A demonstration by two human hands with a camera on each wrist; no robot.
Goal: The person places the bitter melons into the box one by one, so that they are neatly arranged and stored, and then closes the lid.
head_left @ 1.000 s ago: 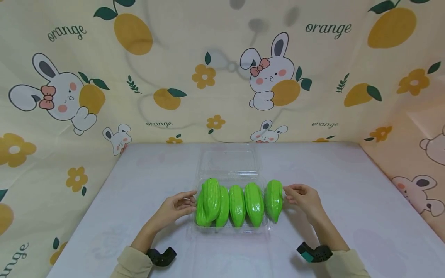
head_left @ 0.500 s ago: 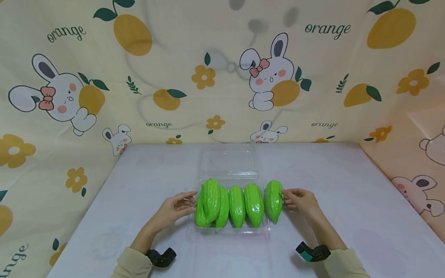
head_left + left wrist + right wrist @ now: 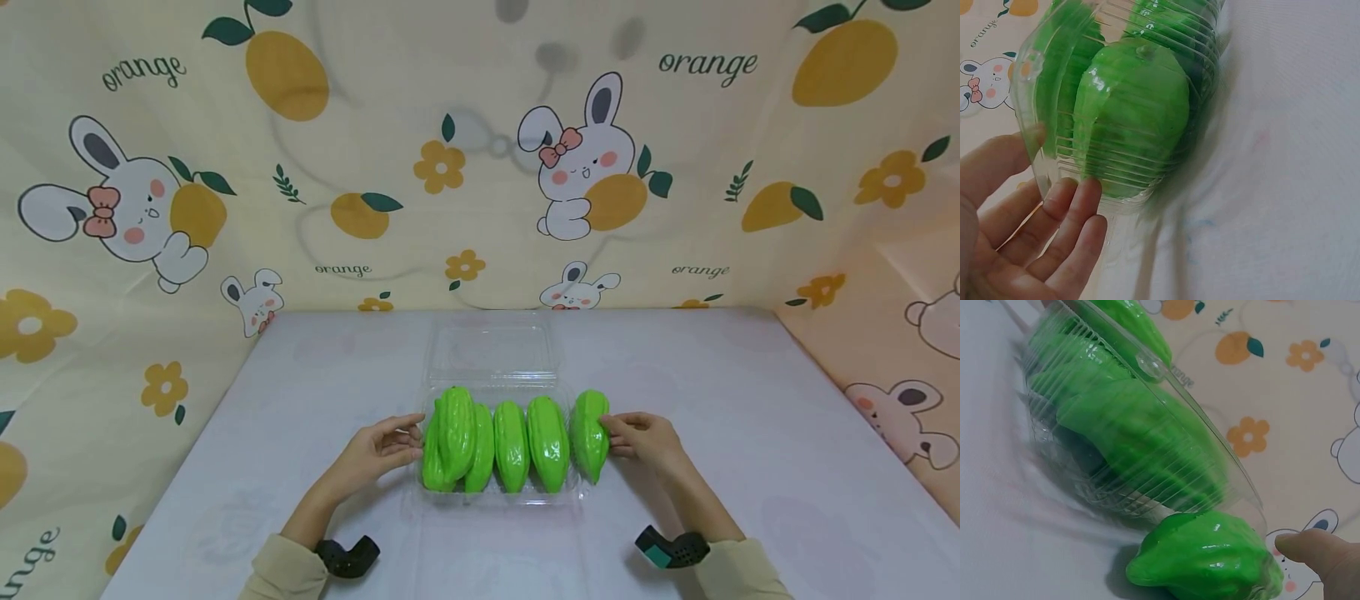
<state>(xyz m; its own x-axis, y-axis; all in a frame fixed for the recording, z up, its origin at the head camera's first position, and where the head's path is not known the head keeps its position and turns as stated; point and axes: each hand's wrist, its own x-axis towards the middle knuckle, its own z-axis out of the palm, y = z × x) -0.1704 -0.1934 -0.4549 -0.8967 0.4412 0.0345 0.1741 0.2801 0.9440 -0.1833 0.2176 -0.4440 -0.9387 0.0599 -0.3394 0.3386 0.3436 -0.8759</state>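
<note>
A clear plastic clamshell box (image 3: 495, 497) holds several glossy, ridged green gourds (image 3: 512, 446) side by side, with one lying over others at the left end. My left hand (image 3: 386, 446) is at its left rim; in the left wrist view, digits lie on both sides of the clear edge. Just outside the right wall, a loose green gourd (image 3: 591, 437) lies on the white table, its narrow tip toward me. My right hand (image 3: 648, 437) has its fingertips at that gourd's right side. In the right wrist view one digit (image 3: 1310, 547) shows beside it; the other fingers are out of sight.
The box's clear lid (image 3: 491, 350) is folded back behind it on the white table (image 3: 337, 358). A cream cloth (image 3: 465, 125) printed with rabbits and oranges hangs behind and at the sides. Black devices (image 3: 348, 557) sit on both wrists.
My right hand has moved slightly left and toward me, and its fingertips now overlap the loose gourd's edge. The left hand, box and gourds have stayed in place.
</note>
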